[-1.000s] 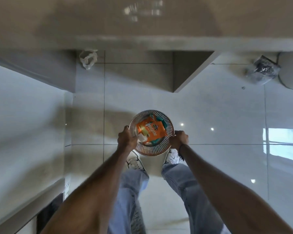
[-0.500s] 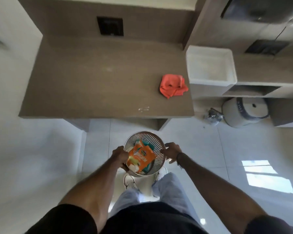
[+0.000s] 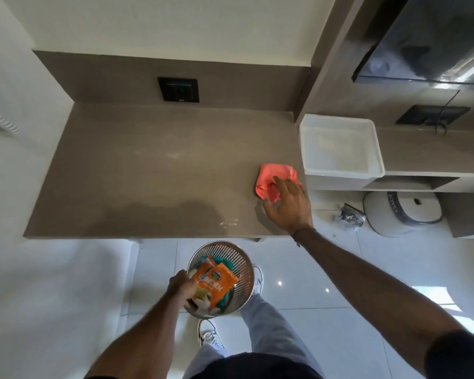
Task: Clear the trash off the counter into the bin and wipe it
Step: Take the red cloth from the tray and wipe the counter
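A round metal mesh bin hangs in front of my legs, below the counter's front edge. My left hand grips its near-left rim. Inside lie an orange snack packet and some pale wrappers. On the brown counter a crumpled orange-red cloth rests near the right end. My right hand hovers over the cloth's near side, fingers spread, with fingertips on or just above it; I cannot tell if they touch.
A white plastic tub stands right of the counter on a lower shelf. A round white appliance and a crumpled dark wrapper lie on the glossy tiled floor at right. A black wall socket sits behind the counter.
My view has lifted from the floor to the counter. My right hand has let go of the bin's rim and reached up to the cloth. My left hand alone holds the bin.
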### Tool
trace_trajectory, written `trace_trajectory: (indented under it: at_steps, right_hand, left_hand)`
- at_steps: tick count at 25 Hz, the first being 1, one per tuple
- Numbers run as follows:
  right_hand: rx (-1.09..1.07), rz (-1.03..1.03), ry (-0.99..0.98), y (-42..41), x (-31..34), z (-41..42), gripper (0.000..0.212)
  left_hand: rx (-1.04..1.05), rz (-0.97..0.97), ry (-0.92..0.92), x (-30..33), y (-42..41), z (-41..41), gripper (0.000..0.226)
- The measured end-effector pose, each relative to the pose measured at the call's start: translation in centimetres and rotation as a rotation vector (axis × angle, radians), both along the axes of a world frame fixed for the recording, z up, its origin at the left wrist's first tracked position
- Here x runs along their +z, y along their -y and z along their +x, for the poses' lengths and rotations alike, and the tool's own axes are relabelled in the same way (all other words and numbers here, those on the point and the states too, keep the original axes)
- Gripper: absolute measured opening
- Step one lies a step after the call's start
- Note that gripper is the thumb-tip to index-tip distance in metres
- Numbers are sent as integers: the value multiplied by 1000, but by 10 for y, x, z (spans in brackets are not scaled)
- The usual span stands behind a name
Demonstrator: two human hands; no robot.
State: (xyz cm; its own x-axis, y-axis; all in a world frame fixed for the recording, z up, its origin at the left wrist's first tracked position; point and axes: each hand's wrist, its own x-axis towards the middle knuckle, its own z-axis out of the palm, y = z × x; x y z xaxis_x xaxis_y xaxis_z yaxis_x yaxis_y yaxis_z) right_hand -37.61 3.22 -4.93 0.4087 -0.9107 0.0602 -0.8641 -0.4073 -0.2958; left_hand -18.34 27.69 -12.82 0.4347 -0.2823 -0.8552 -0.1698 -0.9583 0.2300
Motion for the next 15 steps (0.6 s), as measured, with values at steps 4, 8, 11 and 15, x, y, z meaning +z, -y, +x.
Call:
trace_trajectory:
  at_steps: [4,8,11,15]
  right_hand:
    - [80,190,-266,54,-20,12,98]
    - [72,299,-210,67,-45,22,106]
    - [77,239,-156,67,-47,28,85]
    - [163,226,-202,28,-46,29,76]
  left_hand:
    - [55,20,-18,-11,14,-5,39]
    - [90,28,-35,-20,20,-5,33]
    - [123,37,-64,-22,20,-4,34]
    - [255,24,-91,-15,20,0,33]
